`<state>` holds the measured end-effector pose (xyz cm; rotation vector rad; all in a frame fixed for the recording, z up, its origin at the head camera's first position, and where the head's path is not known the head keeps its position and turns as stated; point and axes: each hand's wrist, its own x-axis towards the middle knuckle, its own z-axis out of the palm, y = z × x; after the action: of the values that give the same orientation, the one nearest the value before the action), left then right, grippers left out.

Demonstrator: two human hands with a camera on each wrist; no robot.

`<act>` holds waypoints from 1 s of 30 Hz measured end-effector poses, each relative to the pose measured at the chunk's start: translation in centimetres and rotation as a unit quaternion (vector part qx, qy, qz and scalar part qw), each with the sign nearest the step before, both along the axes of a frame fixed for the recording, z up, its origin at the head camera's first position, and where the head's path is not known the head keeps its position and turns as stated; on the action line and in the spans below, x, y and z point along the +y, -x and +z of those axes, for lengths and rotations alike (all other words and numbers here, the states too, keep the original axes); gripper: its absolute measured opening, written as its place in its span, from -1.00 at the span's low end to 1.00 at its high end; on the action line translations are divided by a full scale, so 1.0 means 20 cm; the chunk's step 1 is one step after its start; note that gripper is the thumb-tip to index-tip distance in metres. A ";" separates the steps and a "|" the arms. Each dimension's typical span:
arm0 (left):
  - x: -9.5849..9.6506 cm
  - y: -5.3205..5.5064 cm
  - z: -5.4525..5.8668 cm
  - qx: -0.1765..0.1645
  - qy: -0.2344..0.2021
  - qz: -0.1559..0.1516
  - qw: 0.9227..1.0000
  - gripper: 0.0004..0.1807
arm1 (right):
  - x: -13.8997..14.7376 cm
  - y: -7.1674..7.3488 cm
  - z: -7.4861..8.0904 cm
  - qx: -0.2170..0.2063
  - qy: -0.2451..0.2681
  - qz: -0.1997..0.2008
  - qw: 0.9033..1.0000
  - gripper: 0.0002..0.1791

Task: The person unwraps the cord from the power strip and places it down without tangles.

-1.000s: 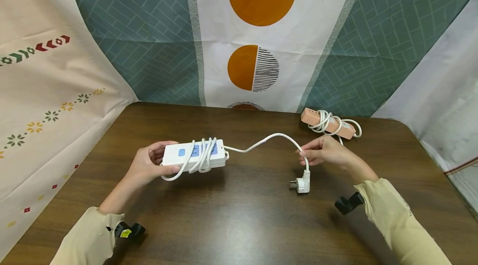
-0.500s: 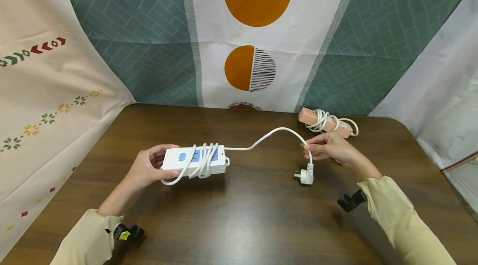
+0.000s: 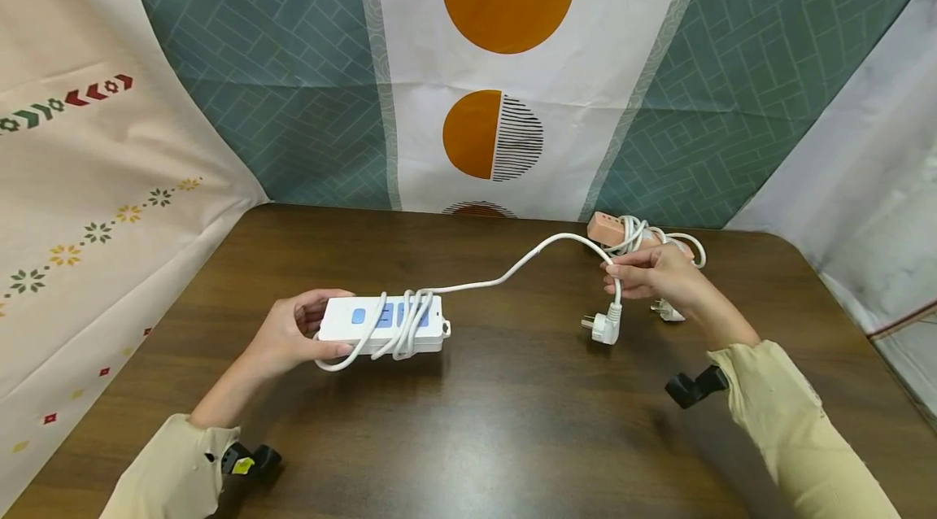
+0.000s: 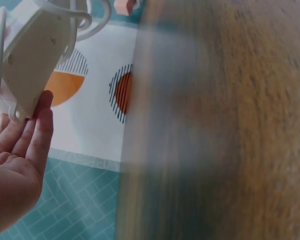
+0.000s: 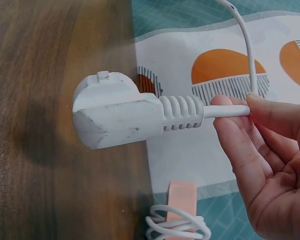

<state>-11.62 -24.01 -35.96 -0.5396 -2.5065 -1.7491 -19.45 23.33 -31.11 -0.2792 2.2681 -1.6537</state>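
My left hand (image 3: 296,332) grips the left end of a white power strip (image 3: 344,320), thumb along the front side and fingers behind. In the left wrist view, the strip's underside (image 4: 32,60) shows above the fingers. Several turns of white cord (image 3: 410,324) wrap the strip's blue socket part. From there a length of cord (image 3: 505,275) arches to the right. My right hand (image 3: 659,275) pinches that cord between thumb and fingers just above the plug (image 3: 606,327). In the right wrist view, the plug (image 5: 120,110) hangs off the pinched cord, pointing away from the fingers.
Behind my right hand, a pink power strip (image 3: 606,228) wound with white cord lies at the back right of the brown table (image 3: 468,421). A second white plug (image 3: 668,310) rests below it. Patterned cloth (image 3: 293,96) hangs along the table's back edge.
My right hand has moved up and a little right with the plug, lifting the cord's arch. The power strip in my left hand has dropped slightly. The second plug now shows.
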 end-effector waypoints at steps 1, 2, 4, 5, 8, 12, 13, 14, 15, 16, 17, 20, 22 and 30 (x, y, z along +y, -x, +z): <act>0.00 0.00 0.00 0.003 -0.002 -0.001 1.000 -0.39 | 0.00 0.00 0.01 0.001 0.009 -0.002 1.000 -0.73; 0.00 0.00 0.00 0.003 -0.004 -0.002 1.000 -0.39 | 0.00 0.00 0.01 0.001 0.023 -0.005 1.000 -0.78; 0.00 0.00 -0.01 0.003 -0.010 -0.005 1.000 -0.40 | 0.00 -0.01 0.03 0.007 0.055 -0.008 0.998 -0.89; 0.00 0.00 -0.01 0.002 -0.011 -0.005 1.000 -0.40 | 0.00 -0.02 0.04 0.009 0.072 -0.007 0.997 -0.91; 0.00 -0.01 -0.01 0.001 -0.010 0.000 1.000 -0.40 | 0.01 -0.02 0.06 0.028 0.110 -0.001 0.994 -0.83; 0.00 -0.01 -0.02 0.006 -0.001 0.017 1.000 -0.39 | 0.06 -0.01 0.04 0.058 0.125 0.016 0.990 -0.89; -0.01 -0.01 -0.02 0.006 0.001 0.021 1.000 -0.39 | 0.13 0.05 -0.03 0.059 0.153 0.032 0.986 -0.85; -0.01 -0.01 -0.02 0.004 0.002 0.026 1.000 -0.39 | 0.19 0.12 -0.10 0.059 0.178 0.049 0.981 -0.80; -0.01 -0.01 -0.03 0.002 0.004 0.031 0.999 -0.39 | 0.21 0.12 -0.10 0.064 0.181 0.054 0.980 -0.76; -0.02 -0.01 -0.03 0.000 0.004 0.036 0.999 -0.39 | 0.23 0.12 -0.10 0.071 0.179 0.059 0.980 -0.74; -0.02 -0.02 -0.03 -0.001 0.004 0.040 0.999 -0.39 | 0.25 0.12 -0.09 0.075 0.179 0.063 0.979 -0.73; -0.04 -0.02 -0.03 0.003 -0.008 0.052 0.999 -0.40 | 0.22 0.04 0.01 0.081 0.162 0.055 0.982 -0.80; -0.05 -0.02 -0.03 0.010 -0.017 0.058 0.998 -0.40 | 0.18 -0.05 0.10 0.078 0.145 0.043 0.985 -0.83; -0.06 -0.02 -0.02 0.019 -0.034 0.065 0.997 -0.42 | 0.26 -0.13 0.08 0.056 0.117 0.029 0.991 -0.66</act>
<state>-11.23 -25.23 -36.32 -0.3912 -2.3889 -1.7521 -16.88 28.54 -29.42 -0.5000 2.1190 -1.9189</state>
